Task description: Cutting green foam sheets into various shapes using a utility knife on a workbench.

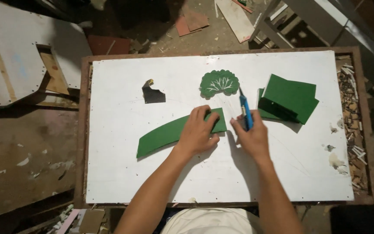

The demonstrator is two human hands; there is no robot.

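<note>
A curved green strip lies on the white counter, its right end pressed flat under the spread left hand. Just right, the right hand grips a blue knife (blade pointing away). Beyond lie a green leaf cutout and stacked green sheets.

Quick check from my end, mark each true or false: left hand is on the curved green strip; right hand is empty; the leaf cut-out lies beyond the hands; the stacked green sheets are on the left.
1. The left hand presses the curved green strip: true.
2. The right hand is empty: false, it holds a blue utility knife.
3. The leaf cut-out lies beyond the hands: true.
4. The stacked green sheets are on the left: false, they lie right of the knife.
</note>
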